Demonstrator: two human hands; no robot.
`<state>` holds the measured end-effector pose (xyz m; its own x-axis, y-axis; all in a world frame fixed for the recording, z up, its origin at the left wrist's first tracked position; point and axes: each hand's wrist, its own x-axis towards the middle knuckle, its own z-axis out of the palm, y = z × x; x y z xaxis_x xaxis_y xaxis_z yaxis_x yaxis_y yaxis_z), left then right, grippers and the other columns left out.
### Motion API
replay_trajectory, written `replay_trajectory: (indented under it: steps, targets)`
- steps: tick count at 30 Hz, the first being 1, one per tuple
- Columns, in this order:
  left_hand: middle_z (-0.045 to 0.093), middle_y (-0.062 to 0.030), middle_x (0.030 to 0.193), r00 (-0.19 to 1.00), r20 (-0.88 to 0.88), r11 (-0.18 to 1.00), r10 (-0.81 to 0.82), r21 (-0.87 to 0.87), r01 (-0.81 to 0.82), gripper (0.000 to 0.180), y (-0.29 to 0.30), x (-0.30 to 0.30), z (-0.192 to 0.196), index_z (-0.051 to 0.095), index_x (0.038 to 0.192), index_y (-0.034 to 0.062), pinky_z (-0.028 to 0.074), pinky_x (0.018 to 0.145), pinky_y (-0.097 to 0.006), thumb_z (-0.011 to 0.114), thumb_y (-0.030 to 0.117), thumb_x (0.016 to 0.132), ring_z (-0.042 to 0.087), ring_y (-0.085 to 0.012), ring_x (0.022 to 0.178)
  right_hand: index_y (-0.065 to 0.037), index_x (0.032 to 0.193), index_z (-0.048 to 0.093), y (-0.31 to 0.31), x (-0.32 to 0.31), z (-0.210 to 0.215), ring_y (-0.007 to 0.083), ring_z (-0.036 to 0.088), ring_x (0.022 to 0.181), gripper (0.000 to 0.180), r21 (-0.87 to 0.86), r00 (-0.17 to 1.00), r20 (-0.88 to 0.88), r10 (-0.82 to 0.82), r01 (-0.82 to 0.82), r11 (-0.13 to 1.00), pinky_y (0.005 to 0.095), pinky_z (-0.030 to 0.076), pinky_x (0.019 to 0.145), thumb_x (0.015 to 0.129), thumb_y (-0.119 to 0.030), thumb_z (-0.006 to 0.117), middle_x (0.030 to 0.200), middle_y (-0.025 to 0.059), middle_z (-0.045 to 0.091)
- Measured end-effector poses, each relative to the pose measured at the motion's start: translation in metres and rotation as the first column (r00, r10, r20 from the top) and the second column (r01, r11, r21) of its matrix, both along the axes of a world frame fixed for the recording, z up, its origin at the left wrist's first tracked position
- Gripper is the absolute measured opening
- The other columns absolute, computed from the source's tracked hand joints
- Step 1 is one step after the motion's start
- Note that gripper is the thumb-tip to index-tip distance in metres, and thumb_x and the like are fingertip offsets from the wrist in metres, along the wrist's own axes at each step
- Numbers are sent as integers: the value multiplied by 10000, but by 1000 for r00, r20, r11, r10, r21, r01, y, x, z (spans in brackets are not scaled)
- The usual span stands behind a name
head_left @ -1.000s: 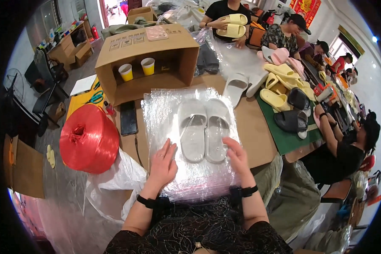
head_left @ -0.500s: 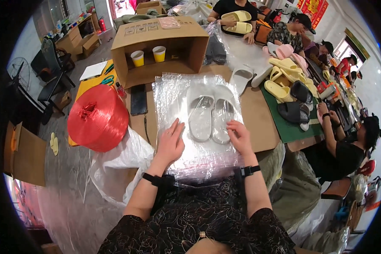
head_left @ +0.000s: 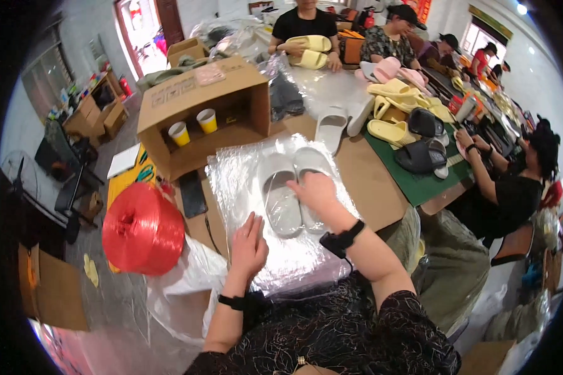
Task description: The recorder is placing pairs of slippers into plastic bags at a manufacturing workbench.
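A pair of light grey slippers [head_left: 283, 209] lies side by side on a stack of clear plastic bags [head_left: 231, 169] in front of me. Glossy film shows around the slippers; whether it also covers them I cannot tell. My left hand [head_left: 250, 247] rests on the plastic left of the pair, fingers stretched out and holding nothing. My right hand [head_left: 319, 194] reaches across the right slipper, its loosely bent fingers over the gap between the two and touching near the left slipper's strap. Part of the right slipper is hidden beneath that hand.
An open cardboard box [head_left: 206, 119] holding two paper cups stands behind the bags. Left are a red twine roll [head_left: 142, 228], a black phone [head_left: 192, 194] and green scissors [head_left: 145, 174]. Yellow slippers [head_left: 391, 132] and black slippers [head_left: 422, 156] lie right, with co-workers beyond.
My right hand has moved left from the outer edge of the right slipper to over the pair. My left hand stays on the plastic. The whole view has turned and shifted.
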<state>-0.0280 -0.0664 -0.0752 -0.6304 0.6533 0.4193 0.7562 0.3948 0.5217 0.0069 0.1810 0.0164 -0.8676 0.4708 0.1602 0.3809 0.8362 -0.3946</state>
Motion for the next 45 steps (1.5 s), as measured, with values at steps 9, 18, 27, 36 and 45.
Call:
replay_trajectory:
  steps: [9,18,27,36,45]
  targets:
    - [531,-294,1397,993,121,998,3,-58,4,615,2,-4,0,483,1418,-29,392,1028,-498,631,227,878,544,-445,1200,-33,861,644,3,-36,-76,347,704,723,373,84,970,-203,-137,157,984,470,552,647,906,-403,638,768,164,705]
    - [542,-265,1386,993,116,999,-21,-29,25,722,7,0,4,396,1481,-25,370,1067,-500,621,143,816,511,-448,1238,-64,778,627,21,-11,-75,388,662,689,225,-74,907,-413,-81,56,996,504,522,638,880,-265,617,710,166,661]
    - [505,-281,1434,997,31,997,-68,-21,68,708,2,-6,0,418,1470,-17,364,1082,-510,676,242,864,493,-459,1287,-30,777,616,32,52,-68,397,649,694,241,-116,912,-396,-101,60,992,488,520,649,886,-245,612,725,186,653]
    - [498,-275,1446,996,79,998,-36,-52,40,690,6,-2,6,432,1458,-28,351,1107,-501,675,212,858,471,-452,1319,-16,793,591,39,127,-55,369,636,666,218,-237,865,-443,-236,140,961,438,500,610,879,-209,644,714,175,628]
    - [490,-292,1444,996,74,999,-43,-4,43,684,4,-1,2,434,1451,-40,343,1114,-497,670,171,845,467,-453,1320,38,916,620,83,228,-47,88,558,736,128,-613,488,-632,-602,160,773,284,472,663,945,-87,618,772,28,628]
